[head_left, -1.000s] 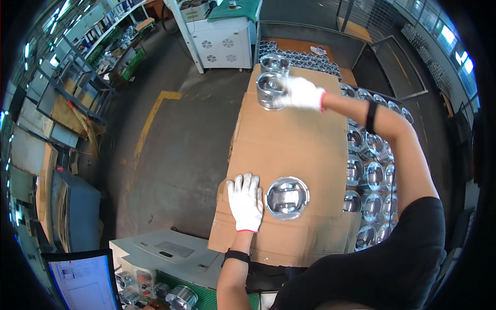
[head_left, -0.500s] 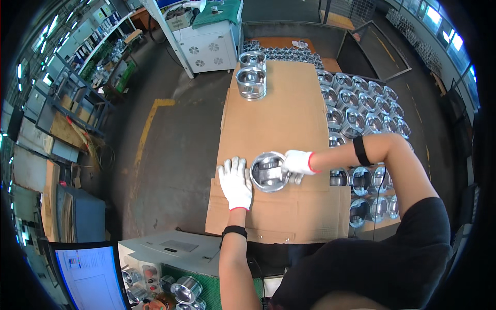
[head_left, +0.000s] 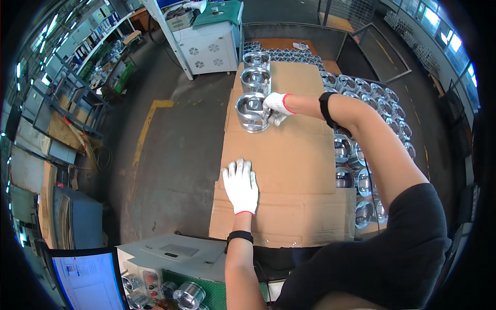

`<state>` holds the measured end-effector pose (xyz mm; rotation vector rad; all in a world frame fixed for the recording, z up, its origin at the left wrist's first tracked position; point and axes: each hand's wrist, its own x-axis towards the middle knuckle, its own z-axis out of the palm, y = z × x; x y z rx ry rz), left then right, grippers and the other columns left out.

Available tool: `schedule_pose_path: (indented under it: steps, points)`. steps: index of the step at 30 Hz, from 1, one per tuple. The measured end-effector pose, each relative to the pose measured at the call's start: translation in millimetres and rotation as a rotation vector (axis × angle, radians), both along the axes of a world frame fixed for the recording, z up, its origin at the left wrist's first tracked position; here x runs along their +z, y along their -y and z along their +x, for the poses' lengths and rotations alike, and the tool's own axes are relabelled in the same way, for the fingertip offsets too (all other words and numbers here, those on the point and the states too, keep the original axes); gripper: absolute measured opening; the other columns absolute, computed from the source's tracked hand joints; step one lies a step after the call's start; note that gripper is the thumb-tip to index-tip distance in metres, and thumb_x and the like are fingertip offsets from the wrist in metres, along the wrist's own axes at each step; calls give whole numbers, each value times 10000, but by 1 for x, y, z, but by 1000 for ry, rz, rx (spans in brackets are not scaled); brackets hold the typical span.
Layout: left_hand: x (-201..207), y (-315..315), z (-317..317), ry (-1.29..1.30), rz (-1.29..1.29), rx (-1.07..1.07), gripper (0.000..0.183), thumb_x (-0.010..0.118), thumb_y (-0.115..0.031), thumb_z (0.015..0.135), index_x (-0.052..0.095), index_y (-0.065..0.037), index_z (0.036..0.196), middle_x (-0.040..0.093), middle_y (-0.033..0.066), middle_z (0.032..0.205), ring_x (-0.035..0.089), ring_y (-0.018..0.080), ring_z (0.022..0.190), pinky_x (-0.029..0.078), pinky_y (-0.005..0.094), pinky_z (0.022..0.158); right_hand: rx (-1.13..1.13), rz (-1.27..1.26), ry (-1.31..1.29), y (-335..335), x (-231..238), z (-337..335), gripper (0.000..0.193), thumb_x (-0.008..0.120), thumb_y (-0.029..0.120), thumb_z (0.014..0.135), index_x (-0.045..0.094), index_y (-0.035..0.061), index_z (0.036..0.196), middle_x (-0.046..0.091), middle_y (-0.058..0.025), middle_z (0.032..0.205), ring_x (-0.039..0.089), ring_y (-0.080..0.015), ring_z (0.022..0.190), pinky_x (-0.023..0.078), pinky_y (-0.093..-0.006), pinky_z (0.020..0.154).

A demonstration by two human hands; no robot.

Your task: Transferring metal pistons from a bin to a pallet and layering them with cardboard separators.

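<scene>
In a white glove with a red cuff, my right hand (head_left: 276, 108) grips the right side of a shiny metal piston (head_left: 252, 120). This piston is at the far left part of the cardboard sheet (head_left: 289, 160), just nearer to me than two others. The middle piston (head_left: 255, 80) stands close behind it, and the farthest piston (head_left: 256, 59) sits behind that, forming a row. Also gloved in white, my left hand (head_left: 241, 189) lies flat on the cardboard near its left edge, fingers spread, holding nothing.
Many more pistons (head_left: 343, 148) stand in rows along the right side, below my right arm. A white cabinet (head_left: 209, 51) with fans is at the far left. At the lower left are a monitor (head_left: 88, 279) and a green mat with pistons (head_left: 189, 295).
My right hand has carried the piston from beside my left hand away from me, up to the two standing pistons. My left hand stays flat on the cardboard.
</scene>
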<state>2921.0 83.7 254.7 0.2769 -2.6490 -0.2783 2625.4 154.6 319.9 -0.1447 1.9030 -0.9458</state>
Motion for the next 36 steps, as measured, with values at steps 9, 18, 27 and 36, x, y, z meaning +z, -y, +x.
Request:
schedule_pose_path:
  steps: [9,18,27,36]
  points:
    - [5,-2,-1,50,24,4,297,538,-153,857,619,-18,1109,590,137,1192,484,311,1117,317,458,1027,20,-104,-44,-9,5,-3,452,563,430,846,661,-6,912,645,-194,755,597,-225,524,475,-349,434]
    - [-6,-15,-2,73,-214,39,298,517,-185,883,619,-53,1130,600,125,1221,508,294,1145,338,454,1025,255,-117,-87,-211,80,123,499,608,409,875,635,-28,1114,695,-205,966,692,-253,764,578,-372,626]
    - [61,-139,-4,261,-300,108,247,546,-290,847,697,-101,897,686,83,955,623,264,907,449,409,828,222,-107,-10,-452,86,188,453,598,350,897,595,20,1207,686,-106,926,652,-168,751,519,-275,618]
    - [83,-428,73,567,28,-154,390,577,-446,840,722,-117,993,699,142,990,657,304,951,500,397,870,384,-343,149,-589,3,202,466,617,373,899,596,52,1237,684,-101,1024,669,-175,805,556,-312,701]
